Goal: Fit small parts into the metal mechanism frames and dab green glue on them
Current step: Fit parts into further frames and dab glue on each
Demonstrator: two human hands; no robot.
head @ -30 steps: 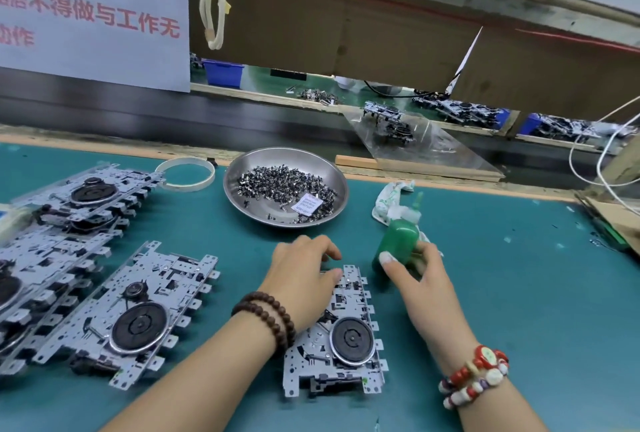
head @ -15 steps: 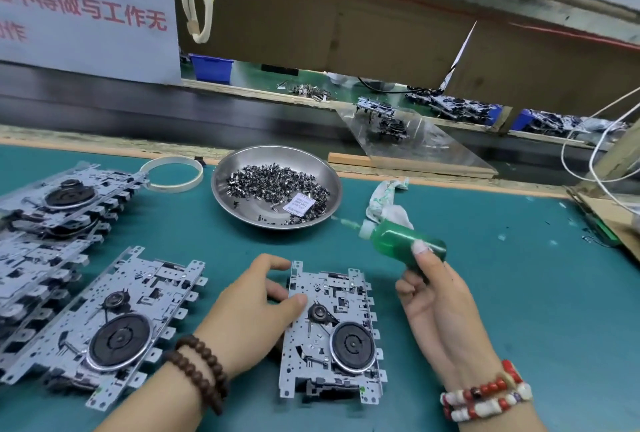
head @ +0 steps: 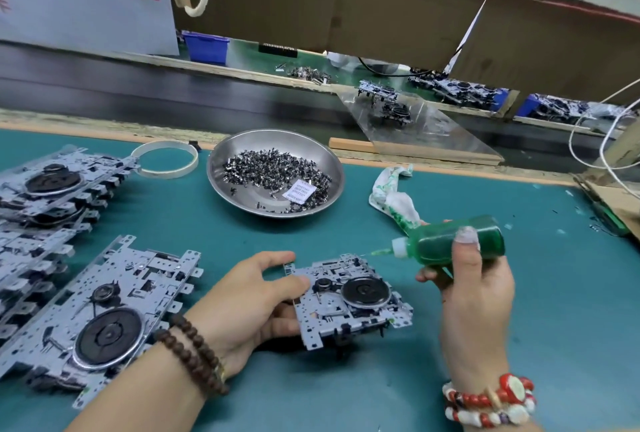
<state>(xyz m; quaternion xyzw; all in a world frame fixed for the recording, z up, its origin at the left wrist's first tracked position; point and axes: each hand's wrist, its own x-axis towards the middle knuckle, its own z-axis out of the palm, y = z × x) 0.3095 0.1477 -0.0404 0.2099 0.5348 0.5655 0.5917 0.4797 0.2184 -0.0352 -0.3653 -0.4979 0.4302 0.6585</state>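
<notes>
My left hand (head: 247, 303) grips a metal mechanism frame (head: 346, 300) by its left side and holds it tilted up off the teal mat. A black flywheel sits on top of the frame. My right hand (head: 474, 296) grips a green glue bottle (head: 450, 241) lying sideways, thumb on top. Its white nozzle points left, and the thin tip hovers just above the frame's upper right corner. A steel dish (head: 239, 158) of small dark parts stands behind the frame.
Another frame (head: 100, 314) lies flat to the left, with a stack of frames (head: 41, 196) further left. A white ring (head: 166, 158) and a glue-stained rag (head: 391, 196) lie on the mat (head: 554, 310). White cables hang at the far right.
My left hand has lifted and turned the frame from flat on the mat to tilted. My right hand has picked up the glue bottle and brought its tip to the frame.
</notes>
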